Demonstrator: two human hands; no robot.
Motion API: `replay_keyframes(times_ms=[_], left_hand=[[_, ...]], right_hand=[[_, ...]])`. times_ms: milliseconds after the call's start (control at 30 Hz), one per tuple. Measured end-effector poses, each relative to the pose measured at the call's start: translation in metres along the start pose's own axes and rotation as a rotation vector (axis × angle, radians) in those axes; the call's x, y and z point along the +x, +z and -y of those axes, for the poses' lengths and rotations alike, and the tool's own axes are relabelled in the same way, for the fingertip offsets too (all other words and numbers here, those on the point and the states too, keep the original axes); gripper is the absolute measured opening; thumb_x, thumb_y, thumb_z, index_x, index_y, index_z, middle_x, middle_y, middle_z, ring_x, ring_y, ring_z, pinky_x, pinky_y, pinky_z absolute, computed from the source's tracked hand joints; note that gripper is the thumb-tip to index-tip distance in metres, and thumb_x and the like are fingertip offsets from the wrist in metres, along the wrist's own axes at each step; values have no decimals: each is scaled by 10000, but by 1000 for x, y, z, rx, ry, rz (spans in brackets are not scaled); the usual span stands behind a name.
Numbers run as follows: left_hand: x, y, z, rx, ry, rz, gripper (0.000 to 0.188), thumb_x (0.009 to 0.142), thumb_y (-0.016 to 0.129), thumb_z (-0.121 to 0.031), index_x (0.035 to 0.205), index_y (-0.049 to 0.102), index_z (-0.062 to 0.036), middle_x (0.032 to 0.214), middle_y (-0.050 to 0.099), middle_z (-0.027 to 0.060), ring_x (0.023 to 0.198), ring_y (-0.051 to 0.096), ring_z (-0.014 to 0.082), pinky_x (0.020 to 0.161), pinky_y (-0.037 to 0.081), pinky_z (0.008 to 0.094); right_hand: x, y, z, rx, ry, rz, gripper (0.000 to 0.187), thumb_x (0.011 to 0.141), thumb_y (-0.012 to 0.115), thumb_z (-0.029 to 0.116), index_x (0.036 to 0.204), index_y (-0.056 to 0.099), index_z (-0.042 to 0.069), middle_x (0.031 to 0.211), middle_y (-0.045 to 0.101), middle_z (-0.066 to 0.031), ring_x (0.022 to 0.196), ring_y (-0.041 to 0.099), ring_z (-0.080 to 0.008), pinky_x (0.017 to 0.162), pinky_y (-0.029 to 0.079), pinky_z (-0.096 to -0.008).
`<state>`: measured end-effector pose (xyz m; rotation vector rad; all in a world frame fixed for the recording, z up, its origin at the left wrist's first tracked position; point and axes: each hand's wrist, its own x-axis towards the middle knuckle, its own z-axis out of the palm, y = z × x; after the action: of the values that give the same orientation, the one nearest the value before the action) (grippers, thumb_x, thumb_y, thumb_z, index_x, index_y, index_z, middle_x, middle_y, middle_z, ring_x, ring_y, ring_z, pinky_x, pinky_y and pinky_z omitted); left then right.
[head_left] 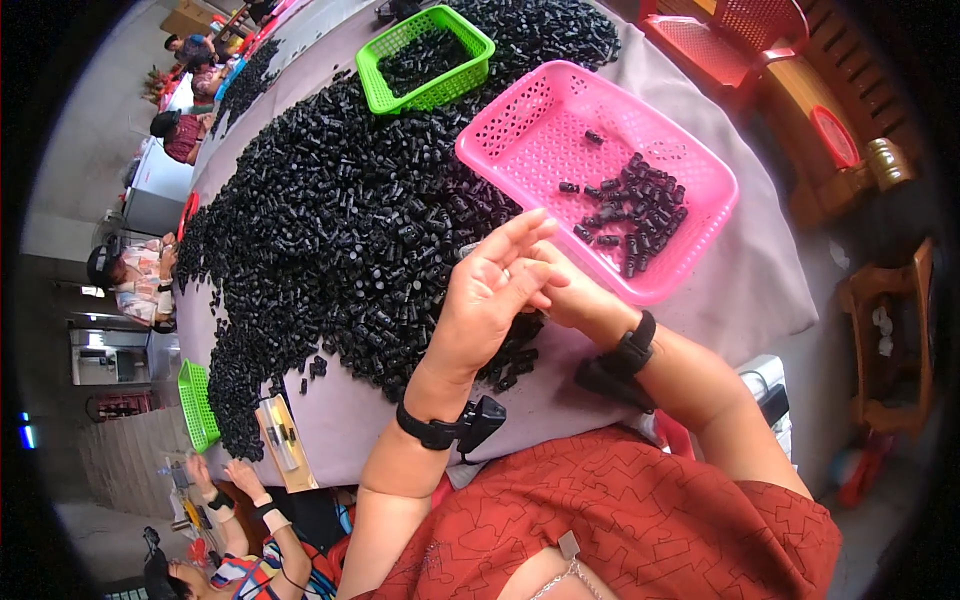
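Two baskets [600, 170] [425, 60] sit behind the pile of small parts [340, 230].

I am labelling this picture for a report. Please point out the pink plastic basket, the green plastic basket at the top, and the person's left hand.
pink plastic basket [520, 125]: head view, bare perforated floor near its upper-left corner.
green plastic basket [372, 88]: head view, its left rim.
left hand [485, 300]: head view, middle of the hand.

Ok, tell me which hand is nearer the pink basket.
Right. The right hand sits just short of the pink basket, close to its near rim; the left hand is raised beside it, farther from the basket, over the black pieces.
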<state>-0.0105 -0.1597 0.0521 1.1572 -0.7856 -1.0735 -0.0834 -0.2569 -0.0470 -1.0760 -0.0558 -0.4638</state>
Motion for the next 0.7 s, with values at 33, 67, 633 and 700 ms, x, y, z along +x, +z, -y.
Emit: replay_keyframes(times_ms=[33,67,633,700], left_hand=[[0,-2,2,-11,-6,-16,455,927,563,-39,1359,439,31,1271,576,141,889,648,121,684,508,201],[-3,-8,2,6,34,-82,430,925,570,-45,1337,471,24,1238,601,137,889,647,116,683,506,196],[-44,-102,12,1056,209,-552,281,780,696,21,1058,665,-5,930,608,31,673,477,69,658,443,216],[-39,-95,12,1150,173,-549,251,769,699,-3,1017,670,-27,888,597,44,646,480,117,642,451,251]], right_hand=[[2,3,5,88,127,-24,195,956,573,262,975,585,68,667,517,42,538,453,-28,455,311,-168],[5,7,10,177,256,-47,202,950,582,270,975,586,70,671,519,42,538,450,-28,458,312,-169],[9,16,24,59,344,-121,205,936,602,167,1104,587,51,704,495,54,539,434,-17,451,324,-168],[9,14,23,51,342,-105,193,939,599,172,1089,587,51,706,495,53,541,435,-16,453,326,-167]])
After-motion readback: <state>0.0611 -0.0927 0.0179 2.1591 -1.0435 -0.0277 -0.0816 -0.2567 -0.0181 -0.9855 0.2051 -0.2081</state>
